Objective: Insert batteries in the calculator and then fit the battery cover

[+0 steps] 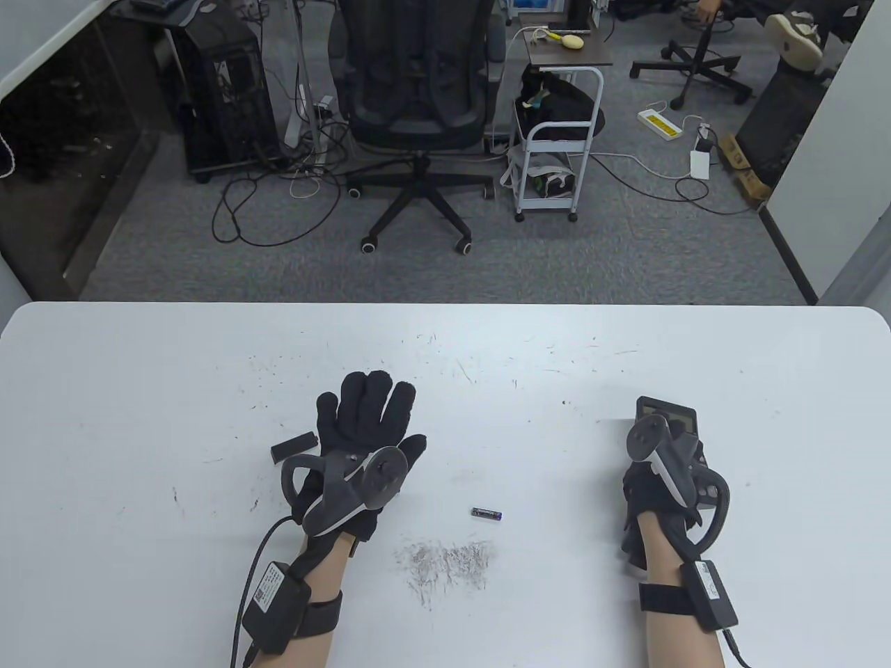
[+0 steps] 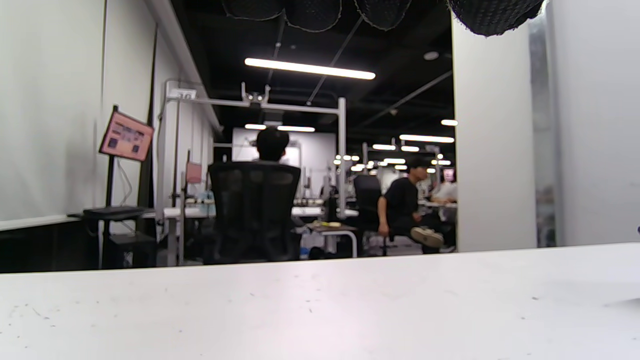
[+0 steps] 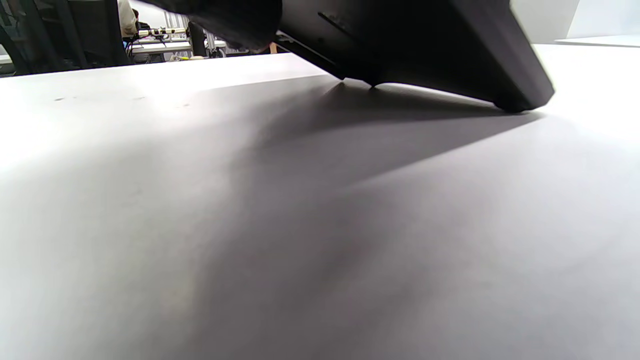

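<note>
The right hand (image 1: 661, 480) holds the calculator (image 1: 669, 417); the right wrist view alone shows it tilted, far edge touching the counter (image 1: 139, 390). The left hand (image 1: 365, 431) lies flat, fingers spread, beside the battery cover (image 1: 293, 445). One battery (image 1: 486, 514) lies between the hands.

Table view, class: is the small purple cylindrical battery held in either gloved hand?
No, the small purple cylindrical battery lies alone on the white table between both hands.
</note>
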The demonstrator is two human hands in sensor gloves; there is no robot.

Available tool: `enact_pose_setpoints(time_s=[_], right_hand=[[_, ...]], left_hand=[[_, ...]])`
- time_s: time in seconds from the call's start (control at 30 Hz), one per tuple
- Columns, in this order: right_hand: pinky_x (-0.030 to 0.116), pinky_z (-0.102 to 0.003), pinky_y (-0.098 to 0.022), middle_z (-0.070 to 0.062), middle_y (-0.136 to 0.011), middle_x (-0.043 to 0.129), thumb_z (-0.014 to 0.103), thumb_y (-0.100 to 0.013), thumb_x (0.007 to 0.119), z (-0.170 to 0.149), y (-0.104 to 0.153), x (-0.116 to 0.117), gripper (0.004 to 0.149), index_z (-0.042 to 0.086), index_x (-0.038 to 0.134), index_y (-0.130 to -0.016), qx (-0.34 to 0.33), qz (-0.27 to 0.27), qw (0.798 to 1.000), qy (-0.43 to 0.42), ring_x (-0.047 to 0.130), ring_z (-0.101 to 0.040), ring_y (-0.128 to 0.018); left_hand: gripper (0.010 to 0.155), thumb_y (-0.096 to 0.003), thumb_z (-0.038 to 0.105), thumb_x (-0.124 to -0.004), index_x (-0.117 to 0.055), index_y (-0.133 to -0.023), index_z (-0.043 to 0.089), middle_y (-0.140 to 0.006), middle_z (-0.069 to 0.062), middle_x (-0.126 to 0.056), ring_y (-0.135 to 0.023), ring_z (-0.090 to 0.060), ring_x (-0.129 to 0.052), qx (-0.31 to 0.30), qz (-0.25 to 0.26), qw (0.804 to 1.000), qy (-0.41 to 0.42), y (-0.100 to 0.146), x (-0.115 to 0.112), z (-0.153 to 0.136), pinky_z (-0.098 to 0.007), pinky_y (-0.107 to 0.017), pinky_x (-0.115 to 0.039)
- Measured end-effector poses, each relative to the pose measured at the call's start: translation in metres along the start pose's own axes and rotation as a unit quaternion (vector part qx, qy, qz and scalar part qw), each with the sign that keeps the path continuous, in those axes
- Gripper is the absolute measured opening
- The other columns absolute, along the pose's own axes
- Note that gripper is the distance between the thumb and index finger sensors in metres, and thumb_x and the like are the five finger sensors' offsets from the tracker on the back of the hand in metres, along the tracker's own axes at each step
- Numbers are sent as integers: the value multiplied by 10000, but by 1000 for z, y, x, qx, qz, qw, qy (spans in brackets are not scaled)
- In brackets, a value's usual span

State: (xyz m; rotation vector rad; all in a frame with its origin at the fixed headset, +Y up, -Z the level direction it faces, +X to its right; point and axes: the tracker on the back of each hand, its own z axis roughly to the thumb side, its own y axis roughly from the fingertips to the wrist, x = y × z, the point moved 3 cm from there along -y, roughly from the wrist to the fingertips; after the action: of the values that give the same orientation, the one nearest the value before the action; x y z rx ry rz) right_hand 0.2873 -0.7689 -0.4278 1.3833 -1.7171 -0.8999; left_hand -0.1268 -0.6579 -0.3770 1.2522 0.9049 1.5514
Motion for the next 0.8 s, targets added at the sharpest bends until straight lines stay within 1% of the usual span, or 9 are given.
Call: enact_pose_setpoints(time_s=[0.13, 0.2, 0.33, 0.47, 0.57, 0.63, 0.7, 0.77, 0.8], right_hand=[[721, -668, -618, -97, -1135, 578, 274, -516, 812, -1, 1, -5, 678, 261, 441, -1083, 2, -20, 1000, 14, 697, -449, -993], [740, -643, -617, -96, -1131, 591, 271, -518, 806, -3, 3, -12, 677, 255, 436, -1084, -1, -31, 1000, 2, 727, -442, -979], [777, -603, -597, -93, -1121, 610, 278, -518, 800, 0, 14, -32, 677, 244, 432, -1085, -26, -66, 997, -40, 774, -455, -941], [832, -558, -553, -95, -1098, 652, 305, -514, 796, 11, 35, -56, 673, 234, 442, -1082, -73, -116, 986, -91, 854, -459, -873], [865, -529, -519, -104, -1073, 688, 319, -510, 801, 20, 52, -72, 669, 215, 460, -1076, -133, -130, 969, -161, 900, -446, -829], [884, -505, -492, -115, -1051, 716, 323, -506, 810, 23, 61, -80, 668, 198, 478, -1071, -172, -128, 952, -218, 931, -429, -794], [895, -495, -476, -120, -1039, 728, 326, -504, 815, 27, 69, -86, 666, 189, 488, -1068, -203, -117, 933, -272, 946, -425, -775], [901, -489, -464, -125, -1032, 735, 325, -503, 817, 29, 76, -92, 665, 181, 493, -1065, -240, -100, 907, -332, 955, -425, -762], [904, -487, -461, -127, -1028, 740, 325, -502, 820, 30, 78, -93, 664, 179, 497, -1063, -251, -92, 899, -347, 959, -427, -755]], left_hand=[[744, -533, 657, -609, -410, -1192, 375, -1304, -59, -425, -1200, -387, -401, 0, -1, 1000, 0, 0, 0, 0, -680, -824, -410], [746, -532, 657, -609, -409, -1193, 375, -1304, -60, -425, -1200, -387, -404, 0, 1, 1000, 2, 1, 1, -1, -681, -824, -411], [745, -532, 656, -610, -411, -1193, 373, -1303, -60, -430, -1199, -389, -404, 1, 3, 1000, 7, 0, 1, -2, -680, -824, -411], [745, -532, 656, -610, -410, -1192, 376, -1303, -58, -430, -1199, -387, -406, -1, 0, 1000, 3, 1, 0, -1, -680, -824, -411], [743, -532, 656, -610, -412, -1191, 377, -1303, -56, -432, -1200, -385, -406, -2, 0, 1000, 4, 1, 0, -1, -680, -824, -413], [743, -532, 656, -611, -415, -1191, 375, -1303, -57, -435, -1198, -387, -409, -1, 1, 1000, 4, 1, 0, -1, -681, -824, -412], [744, -530, 657, -611, -416, -1191, 376, -1303, -57, -435, -1199, -387, -409, -1, 1, 1000, 4, 1, 1, -2, -680, -824, -414], [743, -532, 655, -611, -416, -1191, 375, -1302, -55, -437, -1199, -386, -411, -1, 1, 1000, 4, 1, 0, -2, -680, -824, -413], [742, -533, 656, -610, -417, -1192, 373, -1303, -58, -436, -1200, -386, -408, -1, 0, 1000, 4, 1, 1, -2, -680, -825, -412]])
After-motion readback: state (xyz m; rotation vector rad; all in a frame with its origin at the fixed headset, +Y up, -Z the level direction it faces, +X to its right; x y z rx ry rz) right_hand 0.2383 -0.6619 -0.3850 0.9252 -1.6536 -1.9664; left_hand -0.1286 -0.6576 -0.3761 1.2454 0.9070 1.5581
